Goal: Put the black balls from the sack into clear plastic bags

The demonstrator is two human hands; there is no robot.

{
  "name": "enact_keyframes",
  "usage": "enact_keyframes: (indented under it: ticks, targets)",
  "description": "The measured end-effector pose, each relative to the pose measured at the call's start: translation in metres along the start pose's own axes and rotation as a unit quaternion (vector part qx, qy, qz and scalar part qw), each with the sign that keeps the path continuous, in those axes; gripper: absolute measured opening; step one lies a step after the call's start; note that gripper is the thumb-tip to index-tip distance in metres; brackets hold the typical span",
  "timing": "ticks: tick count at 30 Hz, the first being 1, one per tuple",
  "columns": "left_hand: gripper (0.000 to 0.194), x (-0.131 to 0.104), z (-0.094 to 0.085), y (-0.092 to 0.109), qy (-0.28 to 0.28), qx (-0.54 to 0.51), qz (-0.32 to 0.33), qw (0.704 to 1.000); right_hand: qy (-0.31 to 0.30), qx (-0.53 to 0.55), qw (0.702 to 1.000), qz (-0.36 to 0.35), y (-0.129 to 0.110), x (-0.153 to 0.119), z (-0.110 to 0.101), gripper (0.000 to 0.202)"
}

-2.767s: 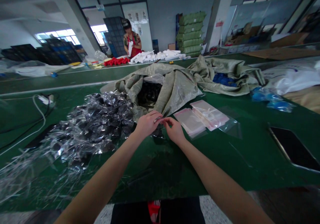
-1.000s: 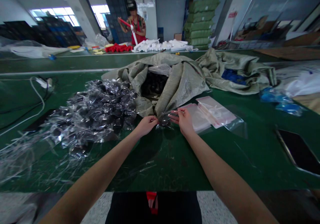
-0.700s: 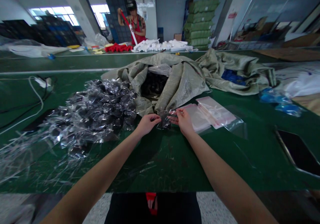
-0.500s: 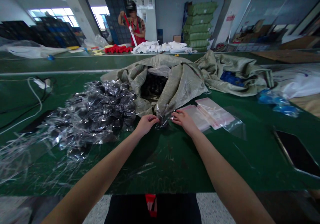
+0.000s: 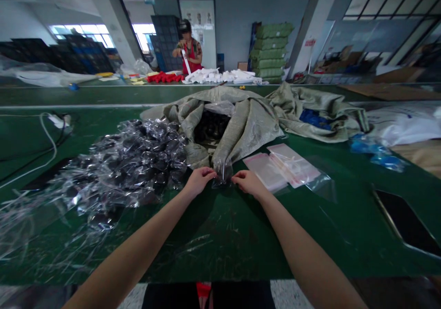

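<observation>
A clear plastic bag (image 5: 223, 173) with something dark in it is between my two hands, in front of an open woven sack (image 5: 253, 120) of dark objects. My left hand (image 5: 202, 178) pinches the bag's left edge. On its right edge, my right hand (image 5: 245, 180) has its fingers closed. A heap of dark items in clear wrapping (image 5: 138, 157) lies to the left. Flat clear bags (image 5: 292, 164) lie to the right of my right hand.
A phone (image 5: 404, 219) lies at the right. Behind it are blue wrapped items (image 5: 379, 152) and a second sack (image 5: 330, 100) with blue contents. A white cable (image 5: 51, 139) runs at the left. A person (image 5: 189, 49) stands across the tables, holding a white strip.
The fingers of my right hand have gone from spread to closed at the bag. The bag now stands up more between my hands. The view has tilted upward slightly.
</observation>
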State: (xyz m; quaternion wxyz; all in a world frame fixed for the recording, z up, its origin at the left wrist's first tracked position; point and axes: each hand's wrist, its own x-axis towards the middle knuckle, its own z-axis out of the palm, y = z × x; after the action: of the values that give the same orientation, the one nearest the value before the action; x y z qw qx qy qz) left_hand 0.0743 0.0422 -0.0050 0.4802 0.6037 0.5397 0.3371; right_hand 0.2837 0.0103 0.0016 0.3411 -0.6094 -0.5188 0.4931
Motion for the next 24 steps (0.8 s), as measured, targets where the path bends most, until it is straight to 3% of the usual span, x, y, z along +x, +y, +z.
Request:
enact_keyframes:
  ticks: [4,8,12,15,24]
  targets:
    - [0.027,-0.003,0.000,0.006,-0.005,-0.026,-0.036,0.999,-0.012,0.080,0.997,0.019,0.001,0.002,-0.008,0.004]
    - [0.028,-0.006,0.001,0.009,-0.023,-0.025,-0.027,0.999,-0.033,0.076,0.996,0.019,0.004,0.003,-0.012,0.010]
    - [0.026,-0.009,0.002,0.009,-0.027,-0.019,-0.011,0.999,0.000,0.113,0.993,-0.036,0.005,0.005,-0.008,0.028]
    - [0.025,-0.010,0.001,0.009,-0.036,-0.016,-0.016,0.999,0.016,0.111,0.991,-0.071,0.008,0.010,-0.004,0.024]
    - [0.025,-0.010,0.002,0.008,-0.040,-0.004,0.000,0.999,0.008,0.109,0.992,-0.071,0.011,0.014,0.003,0.021]
